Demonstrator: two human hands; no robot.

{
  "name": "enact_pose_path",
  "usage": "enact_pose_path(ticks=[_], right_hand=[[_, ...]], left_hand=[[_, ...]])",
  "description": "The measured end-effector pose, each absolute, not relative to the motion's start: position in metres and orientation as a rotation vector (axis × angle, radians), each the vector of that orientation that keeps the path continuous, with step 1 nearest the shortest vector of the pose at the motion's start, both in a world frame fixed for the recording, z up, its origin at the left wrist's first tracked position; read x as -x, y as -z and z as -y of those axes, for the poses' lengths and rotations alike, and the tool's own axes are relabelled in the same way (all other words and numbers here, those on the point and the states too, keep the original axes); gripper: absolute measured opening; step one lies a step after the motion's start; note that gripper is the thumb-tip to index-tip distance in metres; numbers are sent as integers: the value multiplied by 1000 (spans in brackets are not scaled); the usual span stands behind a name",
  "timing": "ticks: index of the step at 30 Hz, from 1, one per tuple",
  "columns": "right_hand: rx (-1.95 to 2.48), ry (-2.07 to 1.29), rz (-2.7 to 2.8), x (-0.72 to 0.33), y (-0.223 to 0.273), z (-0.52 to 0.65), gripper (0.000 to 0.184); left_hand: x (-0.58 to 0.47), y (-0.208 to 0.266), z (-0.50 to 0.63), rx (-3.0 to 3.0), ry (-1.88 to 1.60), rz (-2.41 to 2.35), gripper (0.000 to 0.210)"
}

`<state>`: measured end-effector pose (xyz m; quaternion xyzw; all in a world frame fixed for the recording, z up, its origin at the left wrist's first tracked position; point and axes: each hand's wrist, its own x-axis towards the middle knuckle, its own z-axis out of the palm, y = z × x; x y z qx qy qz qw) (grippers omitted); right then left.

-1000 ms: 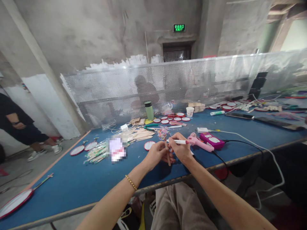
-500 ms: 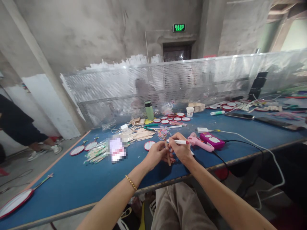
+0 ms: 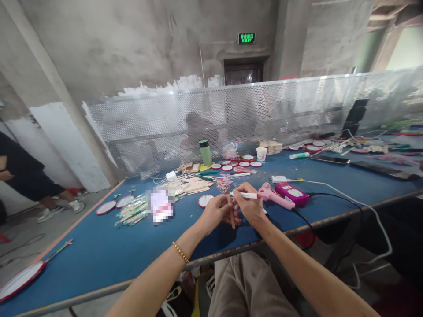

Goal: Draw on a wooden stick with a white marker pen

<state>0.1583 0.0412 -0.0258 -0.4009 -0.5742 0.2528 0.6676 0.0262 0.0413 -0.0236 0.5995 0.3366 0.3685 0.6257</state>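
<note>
Near the table's front edge, my left hand (image 3: 216, 212) is closed around a flat wooden stick (image 3: 231, 216), which stands tilted in its fingers. A white marker pen (image 3: 249, 195) is gripped in my right hand (image 3: 249, 207), its tip end close to the stick. Whether the tip touches the wood I cannot tell. Just behind my hands lies a heap of small coloured bands (image 3: 226, 182). To the left is a round white disc with a red rim (image 3: 205, 201), partly beside my left hand. A pink glue gun (image 3: 276, 196) rests right of the marker.
A purple box (image 3: 292, 193) with cables sits on the blue table (image 3: 132, 246). Bare wooden sticks (image 3: 194, 184), a green bottle (image 3: 205, 154), a paper cup (image 3: 261, 154) and red-rimmed discs stand farther back. Bagged sticks (image 3: 132, 211) lie left. A person (image 3: 26, 171) stands beyond the table's left end.
My hands, the stick and the marker look almost unmoved. At the far left, the standing person has shifted slightly, and a hand now shows.
</note>
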Motion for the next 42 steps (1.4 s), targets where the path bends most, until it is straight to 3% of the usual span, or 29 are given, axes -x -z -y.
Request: enact_pose_path(ticks=[42], right_hand=[[908, -592, 1305, -159, 25, -41, 32]], left_hand=[[-25, 25, -41, -1384, -843, -807, 36]])
